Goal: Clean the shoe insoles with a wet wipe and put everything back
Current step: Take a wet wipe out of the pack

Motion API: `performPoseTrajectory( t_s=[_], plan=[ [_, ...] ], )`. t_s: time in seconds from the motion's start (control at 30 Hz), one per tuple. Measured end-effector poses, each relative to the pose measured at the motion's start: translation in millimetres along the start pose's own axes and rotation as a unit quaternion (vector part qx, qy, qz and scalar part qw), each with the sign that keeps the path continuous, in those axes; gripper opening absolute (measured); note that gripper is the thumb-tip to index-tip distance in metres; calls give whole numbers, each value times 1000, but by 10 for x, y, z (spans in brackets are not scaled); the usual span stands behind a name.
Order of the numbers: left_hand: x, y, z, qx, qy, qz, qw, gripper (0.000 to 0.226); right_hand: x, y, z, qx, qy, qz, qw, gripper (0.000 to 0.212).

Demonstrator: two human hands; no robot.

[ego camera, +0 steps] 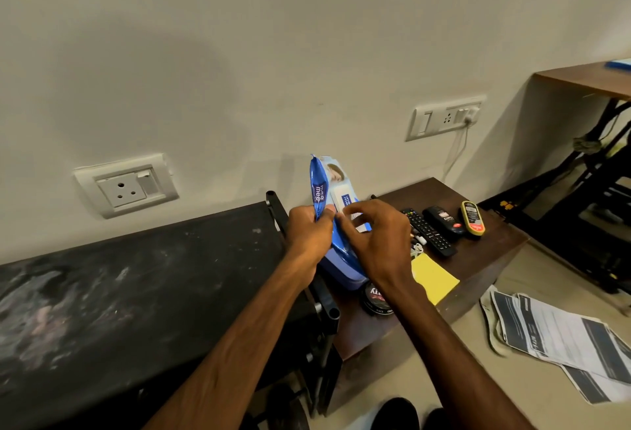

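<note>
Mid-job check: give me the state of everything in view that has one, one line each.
wipes pack: held upright
left hand: grips the pack's edge
right hand: pinches the flap
round tin: lid on
left wall socket: nothing plugged in
right wall socket: charger plugged in
remote: lying flat

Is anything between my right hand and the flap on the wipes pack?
Nothing visible. The left hand holds the wipes pack upright, and the right hand is at its white flap.
</note>
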State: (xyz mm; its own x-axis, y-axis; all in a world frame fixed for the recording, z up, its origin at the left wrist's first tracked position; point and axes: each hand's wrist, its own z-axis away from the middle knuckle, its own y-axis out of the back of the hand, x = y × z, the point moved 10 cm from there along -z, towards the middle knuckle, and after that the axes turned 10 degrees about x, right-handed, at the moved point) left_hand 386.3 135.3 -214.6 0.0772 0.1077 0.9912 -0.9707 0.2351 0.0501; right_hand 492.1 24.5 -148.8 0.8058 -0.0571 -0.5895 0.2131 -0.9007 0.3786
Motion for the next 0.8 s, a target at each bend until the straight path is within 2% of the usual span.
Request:
performPoseTrajectory(
  t_s=[0.2, 0.37, 0.67, 0.8],
  plan=[
    [57, 20, 32, 20, -19, -7, 1000, 18, -122, 18, -58, -34, -1, 26, 999, 11],
    [81, 32, 25, 24, -31, -1, 999, 21, -143, 35, -78, -26, -15, 48, 998, 13],
    [108, 42, 29, 31, -51, -8, 998, 10, -84, 58, -84, -14, -67, 13, 998, 12],
    [135, 34, 53, 25, -63, -11, 998, 11, -52, 75, -75, -7, -78, 8, 997, 11]
  ],
)
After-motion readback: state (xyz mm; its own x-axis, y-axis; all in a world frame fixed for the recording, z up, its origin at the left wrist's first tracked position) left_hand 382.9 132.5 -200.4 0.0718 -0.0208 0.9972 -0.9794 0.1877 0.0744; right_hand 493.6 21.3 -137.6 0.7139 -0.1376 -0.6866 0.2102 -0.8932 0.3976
